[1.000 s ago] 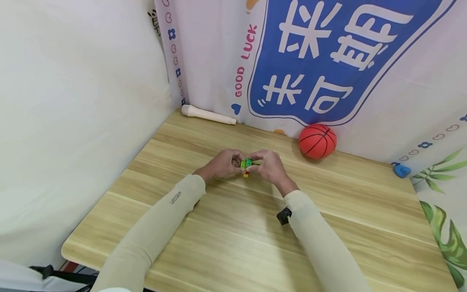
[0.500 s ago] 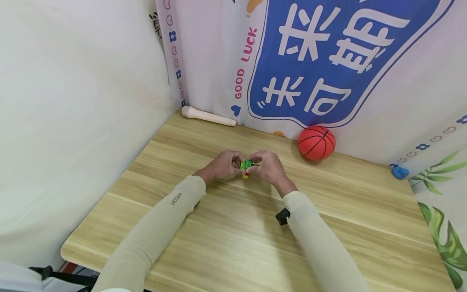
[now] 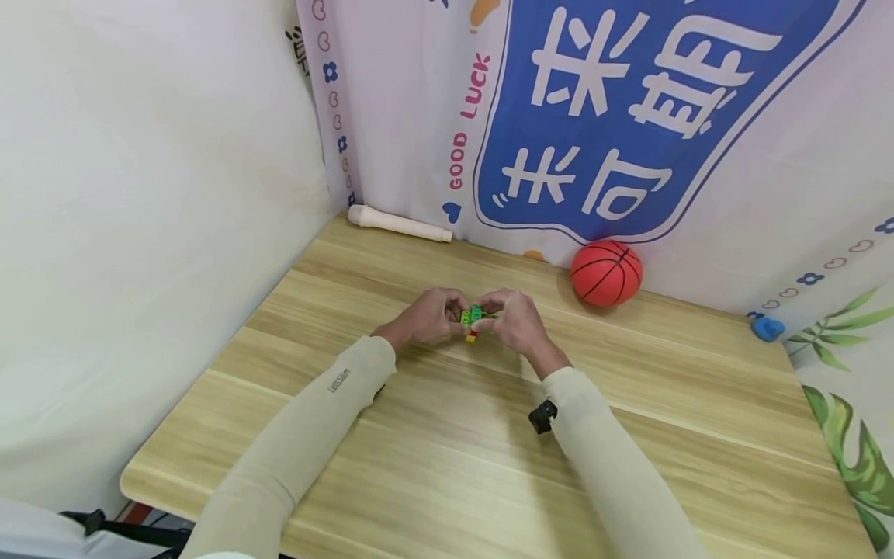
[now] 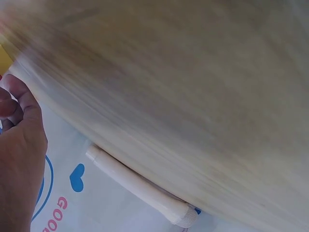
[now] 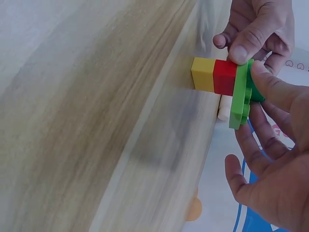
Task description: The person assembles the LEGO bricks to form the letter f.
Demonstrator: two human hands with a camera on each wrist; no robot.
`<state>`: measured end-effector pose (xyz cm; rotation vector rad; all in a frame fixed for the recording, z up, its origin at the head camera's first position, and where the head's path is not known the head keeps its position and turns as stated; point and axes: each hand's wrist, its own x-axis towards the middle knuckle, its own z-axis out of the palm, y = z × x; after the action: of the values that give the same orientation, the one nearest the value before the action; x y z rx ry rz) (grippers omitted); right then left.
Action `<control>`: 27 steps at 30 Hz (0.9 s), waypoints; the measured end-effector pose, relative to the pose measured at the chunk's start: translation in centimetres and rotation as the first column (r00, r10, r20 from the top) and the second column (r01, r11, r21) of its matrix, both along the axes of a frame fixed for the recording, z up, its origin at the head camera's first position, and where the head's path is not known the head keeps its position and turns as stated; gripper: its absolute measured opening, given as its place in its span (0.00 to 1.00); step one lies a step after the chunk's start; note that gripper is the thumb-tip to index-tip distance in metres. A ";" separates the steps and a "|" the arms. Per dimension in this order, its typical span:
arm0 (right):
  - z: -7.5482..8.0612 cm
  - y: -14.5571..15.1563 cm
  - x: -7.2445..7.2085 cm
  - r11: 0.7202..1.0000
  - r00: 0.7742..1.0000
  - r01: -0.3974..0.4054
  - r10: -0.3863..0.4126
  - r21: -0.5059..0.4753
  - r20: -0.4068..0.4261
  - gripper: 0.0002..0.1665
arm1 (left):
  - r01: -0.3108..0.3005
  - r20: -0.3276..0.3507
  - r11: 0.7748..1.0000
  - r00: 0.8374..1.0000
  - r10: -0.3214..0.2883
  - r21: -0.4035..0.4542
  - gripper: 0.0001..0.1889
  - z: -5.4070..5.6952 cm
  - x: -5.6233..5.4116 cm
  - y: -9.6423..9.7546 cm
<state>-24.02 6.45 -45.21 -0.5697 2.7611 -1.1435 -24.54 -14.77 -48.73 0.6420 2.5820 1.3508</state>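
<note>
A small stack of toy building bricks is held between both hands above the table's middle. In the right wrist view its yellow brick (image 5: 203,75) and red brick (image 5: 224,77) join a longer light green brick (image 5: 238,99), with a dark green brick (image 5: 256,91) against its studded side. My left hand (image 3: 434,315) pinches the stack near the red and light green bricks, its thumb pressed there. The right hand (image 3: 518,320) pinches the dark green brick with its thumb; its other fingers reach behind the bricks. In the left wrist view, only a yellow edge shows beyond the left hand (image 4: 21,150).
On the wood-patterned table (image 3: 433,458), a white microphone-shaped object (image 3: 400,223) lies along the back edge. A red basketball (image 3: 606,273) sits at the back, against the printed curtain (image 3: 412,116). A small blue object (image 3: 768,328) is near the far right corner.
</note>
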 end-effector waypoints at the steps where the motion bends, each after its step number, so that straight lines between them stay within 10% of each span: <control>1: 0.0 0.0 0.1 1.000 1.000 0.002 -0.002 0.000 0.000 0.20 | 0.000 0.001 1.000 1.000 0.000 0.002 0.12 0.0 0.0 0.0; 17: 0.1 1.7 1.9 0.981 0.985 -0.134 0.147 0.138 -0.090 0.31 | -0.006 -0.001 1.000 1.000 0.006 -0.004 0.13 -0.1 -0.1 0.0; 27: 1.6 10.8 6.5 0.965 0.990 -0.137 0.127 0.223 0.059 0.34 | -0.021 0.045 1.000 0.999 0.021 -0.003 0.15 0.0 0.1 0.3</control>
<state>-17.50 17.21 -43.59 -0.6795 2.7175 -0.7890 -24.43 -14.51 -48.70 0.5792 2.5618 1.3528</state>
